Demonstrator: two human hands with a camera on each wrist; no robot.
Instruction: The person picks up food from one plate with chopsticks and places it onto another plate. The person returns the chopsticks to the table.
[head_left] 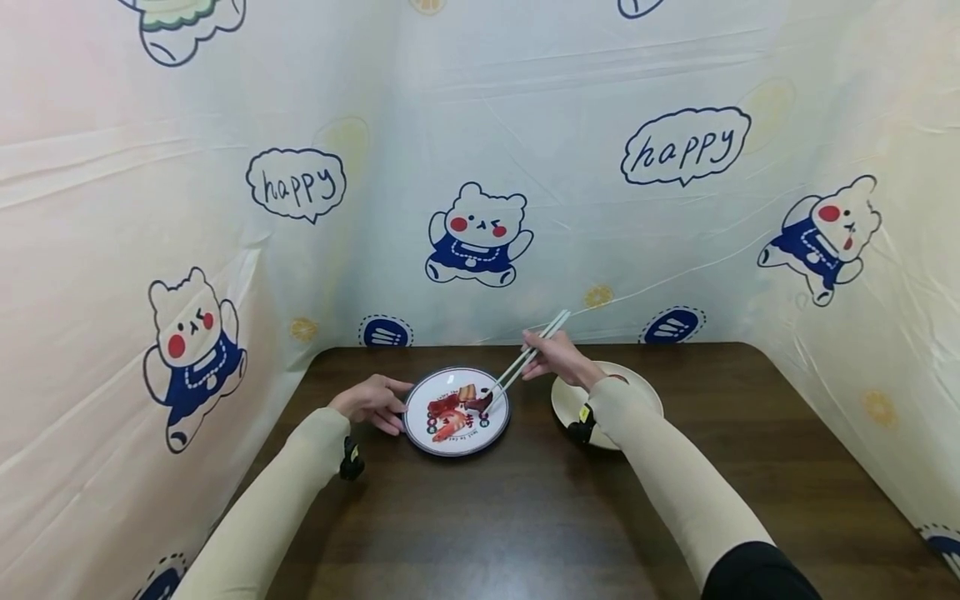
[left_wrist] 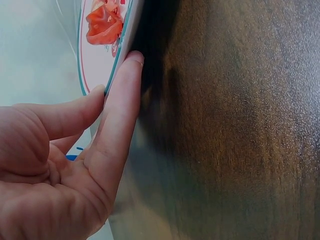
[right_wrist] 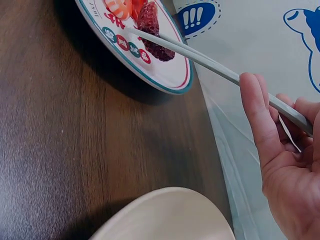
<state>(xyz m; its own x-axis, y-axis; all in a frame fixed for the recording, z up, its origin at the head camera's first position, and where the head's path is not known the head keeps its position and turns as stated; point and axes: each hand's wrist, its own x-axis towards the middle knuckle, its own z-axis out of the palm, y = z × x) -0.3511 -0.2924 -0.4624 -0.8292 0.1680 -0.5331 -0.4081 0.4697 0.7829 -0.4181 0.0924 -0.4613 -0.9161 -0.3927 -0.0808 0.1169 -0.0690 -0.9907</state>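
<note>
A white plate with a dark rim and printed pictures lies left of the middle of the table. My left hand pinches its left edge, thumb at the top of the rim and fingers beneath. My right hand holds a pair of pale chopsticks, slanting down to the plate's right side. Their tips are at a dark red, bumpy piece of food, one stick passing across it. Beside this piece lie an orange striped shrimp-like piece and other reddish food pieces.
A cream plate stands to the right, partly under my right wrist, with a bit of something reddish showing at its far side. The dark wooden table meets a printed cloth behind and at both sides.
</note>
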